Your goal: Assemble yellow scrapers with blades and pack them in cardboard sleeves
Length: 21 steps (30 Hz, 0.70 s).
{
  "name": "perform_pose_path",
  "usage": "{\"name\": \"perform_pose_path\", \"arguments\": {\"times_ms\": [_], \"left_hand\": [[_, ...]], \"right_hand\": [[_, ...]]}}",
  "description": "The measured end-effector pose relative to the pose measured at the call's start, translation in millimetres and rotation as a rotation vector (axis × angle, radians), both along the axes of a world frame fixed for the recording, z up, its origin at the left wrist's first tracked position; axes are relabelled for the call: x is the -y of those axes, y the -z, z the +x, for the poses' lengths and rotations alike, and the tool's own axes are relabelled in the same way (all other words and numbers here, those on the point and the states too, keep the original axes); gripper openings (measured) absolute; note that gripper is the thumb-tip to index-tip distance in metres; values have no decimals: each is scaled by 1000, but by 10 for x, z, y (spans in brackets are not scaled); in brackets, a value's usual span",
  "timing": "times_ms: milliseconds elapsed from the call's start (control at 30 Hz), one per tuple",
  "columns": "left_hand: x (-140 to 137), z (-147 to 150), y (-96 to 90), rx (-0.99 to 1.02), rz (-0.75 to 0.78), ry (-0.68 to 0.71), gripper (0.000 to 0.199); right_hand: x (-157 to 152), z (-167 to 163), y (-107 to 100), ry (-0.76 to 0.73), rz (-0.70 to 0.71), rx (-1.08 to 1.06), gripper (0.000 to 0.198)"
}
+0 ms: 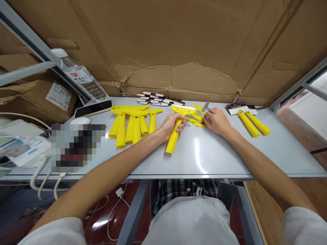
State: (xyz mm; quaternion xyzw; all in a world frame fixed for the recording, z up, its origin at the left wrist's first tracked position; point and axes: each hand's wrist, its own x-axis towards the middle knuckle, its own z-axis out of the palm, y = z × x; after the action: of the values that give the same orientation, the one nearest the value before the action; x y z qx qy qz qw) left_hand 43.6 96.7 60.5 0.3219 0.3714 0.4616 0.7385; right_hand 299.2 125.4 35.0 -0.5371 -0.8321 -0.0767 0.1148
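My left hand (171, 127) is wrapped round the handle of a yellow scraper (174, 137); its wide head, with a pale strip along the top edge, points away from me. Over a small pile of flat yellow pieces (198, 121) my right hand (218, 120) has its fingers curled down, the tips close together; whatever they pinch is hidden. A flat metal piece (205, 107) lies beside those fingers. Tiny metal bits are scattered between my hands. Several yellow scraper handles (136, 127) lie grouped to the left.
Behind stand dark-and-white cards (158, 99) in a loose stack, against a cardboard wall (178, 41). Two yellow scrapers with card heads (248, 123) lie right. On the left are a phone (93, 109), a plastic bottle (80, 76), a white mouse (80, 121) and cables.
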Motion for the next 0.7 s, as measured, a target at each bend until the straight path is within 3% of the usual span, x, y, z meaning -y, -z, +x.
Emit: {"name": "perform_pose_path", "arguments": {"times_ms": [700], "left_hand": [[83,41,-35,-76,16,6,11]], "right_hand": [[130,83,39,-36,-63,-151,27]]}}
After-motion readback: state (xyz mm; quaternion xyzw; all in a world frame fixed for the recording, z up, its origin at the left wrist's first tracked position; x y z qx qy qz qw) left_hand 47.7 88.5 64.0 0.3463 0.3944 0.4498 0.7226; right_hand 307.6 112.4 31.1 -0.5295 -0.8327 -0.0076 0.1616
